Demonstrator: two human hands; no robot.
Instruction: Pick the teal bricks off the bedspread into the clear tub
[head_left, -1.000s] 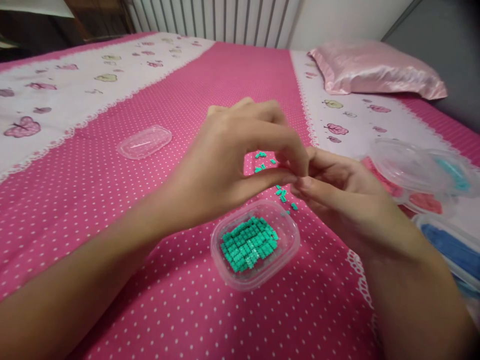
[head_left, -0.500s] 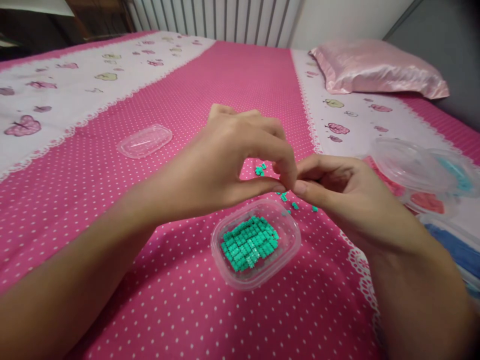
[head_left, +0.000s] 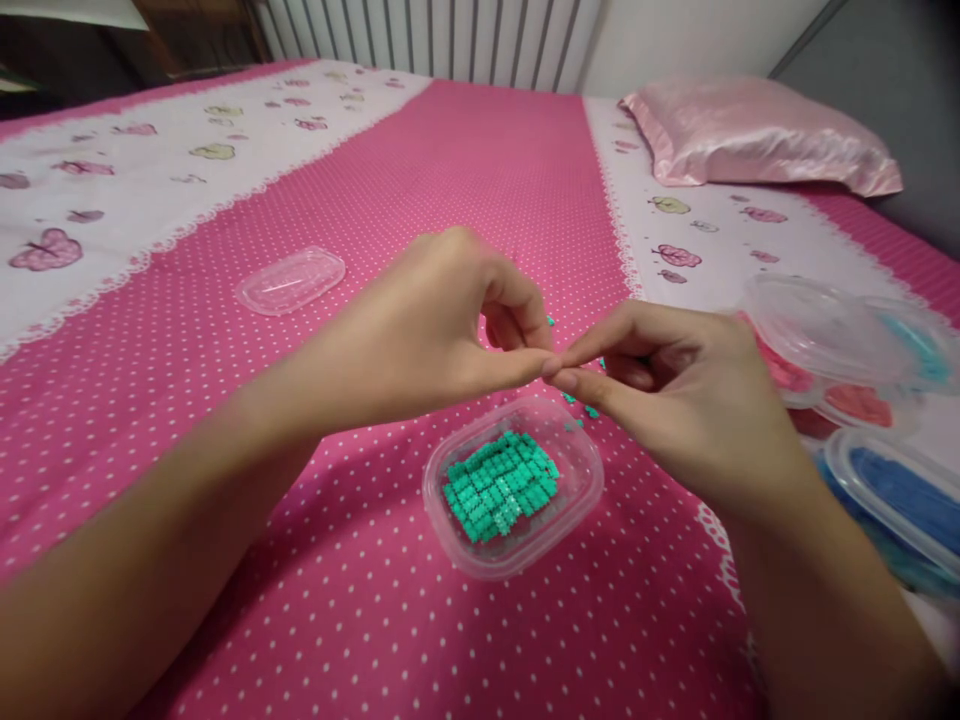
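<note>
My left hand and my right hand meet fingertip to fingertip above the bed. Both are closed in a pinch, and whatever lies between the fingertips is hidden. Just below them is a clear plastic container with rounded corners. Inside it lies a sheet of small green interlocking pieces, set in rows. A few loose green pieces lie on the sheet behind the container, partly covered by my hands.
A clear lid lies to the left on the pink dotted bedspread. Stacked at the right are tubs with red pieces and a tub with blue contents. A pink satin pillow rests at the far right.
My left fingers have curled in and lowered slightly, and the meeting point of both hands has shifted a little left. My right hand has moved left too. The container stays in place.
</note>
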